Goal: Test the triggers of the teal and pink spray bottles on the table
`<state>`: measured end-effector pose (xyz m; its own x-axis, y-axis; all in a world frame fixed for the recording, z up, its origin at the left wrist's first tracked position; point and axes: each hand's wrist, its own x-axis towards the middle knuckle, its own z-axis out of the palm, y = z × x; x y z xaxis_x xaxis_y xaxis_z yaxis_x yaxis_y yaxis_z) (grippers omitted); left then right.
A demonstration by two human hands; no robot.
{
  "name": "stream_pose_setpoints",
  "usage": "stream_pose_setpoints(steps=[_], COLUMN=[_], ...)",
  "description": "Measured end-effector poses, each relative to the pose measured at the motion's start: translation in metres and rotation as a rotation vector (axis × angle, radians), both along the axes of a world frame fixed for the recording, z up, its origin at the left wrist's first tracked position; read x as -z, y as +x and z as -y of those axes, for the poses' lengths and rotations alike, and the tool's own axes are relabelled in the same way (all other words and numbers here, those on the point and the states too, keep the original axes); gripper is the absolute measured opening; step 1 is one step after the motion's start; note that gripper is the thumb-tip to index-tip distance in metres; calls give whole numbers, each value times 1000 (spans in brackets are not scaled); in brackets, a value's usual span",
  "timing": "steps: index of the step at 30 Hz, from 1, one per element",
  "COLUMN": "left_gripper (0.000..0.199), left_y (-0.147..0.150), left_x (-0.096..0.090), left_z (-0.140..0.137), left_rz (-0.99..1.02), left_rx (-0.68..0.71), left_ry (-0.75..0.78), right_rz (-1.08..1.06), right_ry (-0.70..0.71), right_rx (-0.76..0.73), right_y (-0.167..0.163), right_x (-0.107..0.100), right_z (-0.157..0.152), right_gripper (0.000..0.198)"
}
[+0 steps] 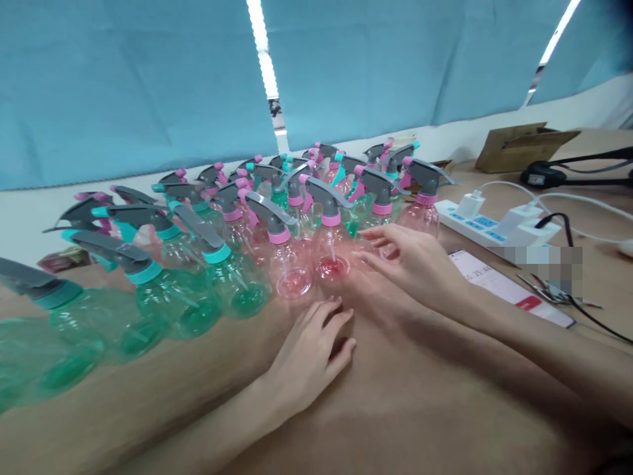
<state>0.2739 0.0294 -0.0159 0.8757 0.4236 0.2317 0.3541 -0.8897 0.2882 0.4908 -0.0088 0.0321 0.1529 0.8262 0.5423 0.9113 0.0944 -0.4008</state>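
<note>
Many spray bottles with grey trigger heads stand in rows across the table. My right hand (408, 260), fingers stretched out and apart, is beside a pink spray bottle (332, 241) in the front row; its fingertips partly cover bottles behind. Nothing shows in its grasp. Lower and to the left, my left hand (316, 346) hovers over or rests on the tabletop, fingers loosely curved and apart, holding nothing. Just beyond its fingertips stands another pink spray bottle (287, 264). Left of that are green spray bottles (240, 280) with turquoise collars.
A white power strip (467, 221) with plugged-in chargers and cables lies at the right. Below it are a phone (509, 287) with a lit screen and some small metal tools (544, 290). A cardboard box (519, 150) sits at the back right, before a blue curtain (361, 63).
</note>
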Motion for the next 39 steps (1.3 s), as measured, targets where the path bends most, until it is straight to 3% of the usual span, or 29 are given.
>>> stream_pose_setpoints(steps=[4,9,15,21,32,39], left_gripper=[20,14,11,11,9,8], left_y=[0,-1,-3,-2,-1,-2], left_x=[1,4,2,-1,0,-3], left_z=[-3,-5,-4,-3,-2,1], left_rz=[144,260,302,310,309,303], left_rx=[78,148,172,180,170,124], left_ry=[-28,-57,-75,-89,-90,-104], right_rz=[-16,-21,30,70,85,71], right_ry=[-28,-34,-114,-148,-183,-201], right_rx=[122,223,298,367,369,306], right_y=[28,50,42,30,38,38], right_x=[-1,5,4,3,4,1], right_z=[21,19,-8,-23,-23,11], right_gripper=[25,39,60,63,65,64])
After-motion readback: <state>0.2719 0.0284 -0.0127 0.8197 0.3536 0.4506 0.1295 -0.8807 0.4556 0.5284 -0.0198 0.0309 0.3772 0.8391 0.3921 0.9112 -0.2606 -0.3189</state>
